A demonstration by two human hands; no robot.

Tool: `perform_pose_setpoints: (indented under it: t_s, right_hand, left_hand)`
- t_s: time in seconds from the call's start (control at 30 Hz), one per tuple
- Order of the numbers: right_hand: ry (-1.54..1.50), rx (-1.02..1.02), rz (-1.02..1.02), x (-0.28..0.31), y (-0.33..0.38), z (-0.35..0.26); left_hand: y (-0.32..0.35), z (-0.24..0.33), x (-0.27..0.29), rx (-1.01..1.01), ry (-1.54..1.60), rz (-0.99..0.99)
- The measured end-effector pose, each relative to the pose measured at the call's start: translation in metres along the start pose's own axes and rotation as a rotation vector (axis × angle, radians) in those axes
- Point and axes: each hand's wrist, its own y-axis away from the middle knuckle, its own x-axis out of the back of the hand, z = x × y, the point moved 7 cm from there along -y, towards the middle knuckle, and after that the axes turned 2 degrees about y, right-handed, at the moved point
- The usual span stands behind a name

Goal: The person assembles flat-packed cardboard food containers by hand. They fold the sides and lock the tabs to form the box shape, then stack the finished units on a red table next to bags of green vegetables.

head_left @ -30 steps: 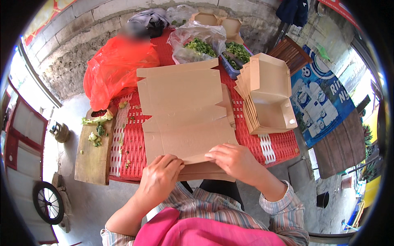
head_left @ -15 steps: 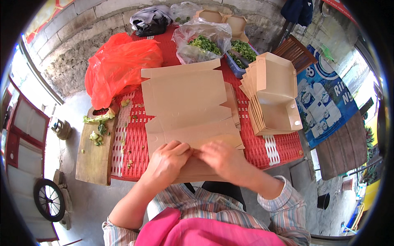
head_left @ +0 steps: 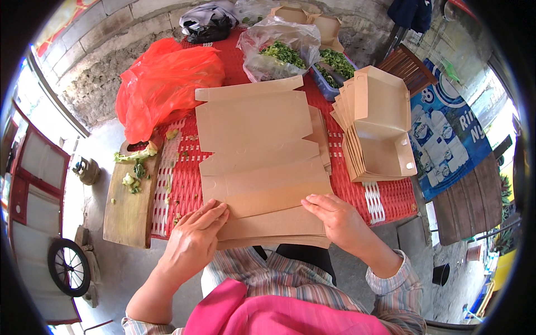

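Observation:
A flat brown cardboard box blank [head_left: 254, 125], creased and notched at its sides, lies in front of me on more flat cardboard sheets [head_left: 273, 226]. My left hand [head_left: 195, 229] rests its outstretched fingers on the blank's near left corner. At the near right corner, the extended fingers of my right hand [head_left: 338, 220] touch the edge. Both thumbs are partly hidden. The blank's near flap lies folded over, its edge slanting slightly. To the right stands a nested stack of folded cardboard boxes [head_left: 382, 125] with their lids up.
On the red woven table [head_left: 374, 201] lie a red plastic bag [head_left: 167, 84] and a wooden cutting board [head_left: 125, 206] with vegetable scraps. Chopped greens fill a clear plastic bag [head_left: 282, 50] and a blue basket [head_left: 332, 72] at the back. A wheel [head_left: 68, 267] is at the lower left.
My hands have moved apart, from the middle of the blank's near edge out to its two near corners. The near flap now lies flatter.

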Motion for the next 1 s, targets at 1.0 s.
perform_pose_setpoints:
  t_s: [1.0]
  right_hand:
    - [0.002,-0.020,0.348,0.016,0.039,-0.006]
  left_hand:
    - [-0.031,0.076,-0.038,-0.356,-0.051,0.143]
